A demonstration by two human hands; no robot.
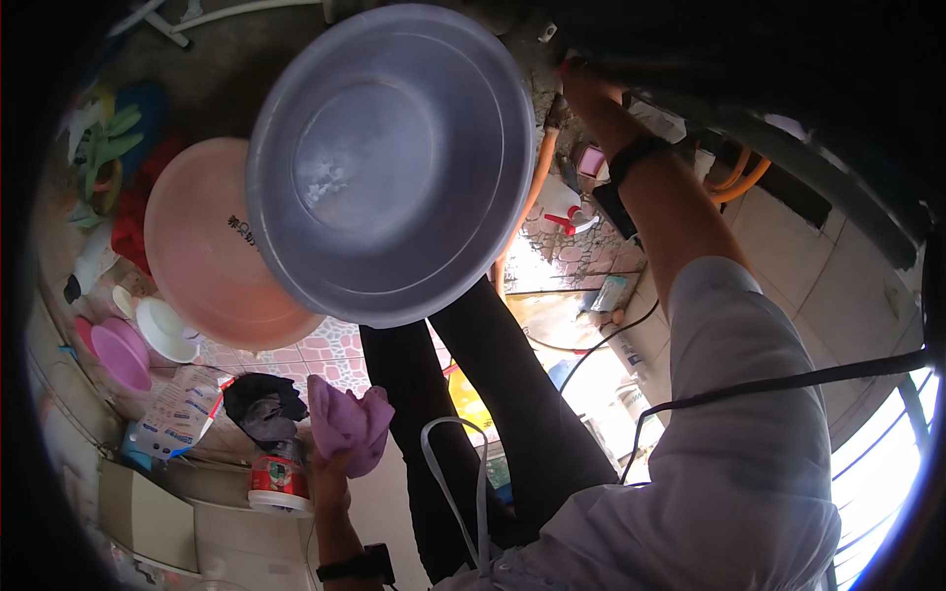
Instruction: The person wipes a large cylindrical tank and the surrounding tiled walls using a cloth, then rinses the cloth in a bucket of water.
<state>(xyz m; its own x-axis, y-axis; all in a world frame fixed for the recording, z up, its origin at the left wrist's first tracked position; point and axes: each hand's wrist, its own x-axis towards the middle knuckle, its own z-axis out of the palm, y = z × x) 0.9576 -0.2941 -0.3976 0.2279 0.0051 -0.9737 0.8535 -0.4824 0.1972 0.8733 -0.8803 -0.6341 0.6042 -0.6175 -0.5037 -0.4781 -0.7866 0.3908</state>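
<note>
My left hand (334,473) holds a bunched pink-purple cloth (351,421) beside my legs. My right arm stretches forward to the upper right. There my right hand (587,85) meets a dark shape, with its fingers mostly hidden in shadow, so what it touches does not show. Between my hands is a large grey-blue plastic basin (392,162), with whitish residue or a reflection on its bottom. It partly covers a pink-orange basin (207,244) that bears writing.
Left of me are a white bowl (166,330), a pink basin (120,354) and a printed plastic bag (185,410). A black plastic bag (264,402) lies above a red-labelled tub (279,480). An orange hose (545,162) and a spray bottle (562,207) lie at right.
</note>
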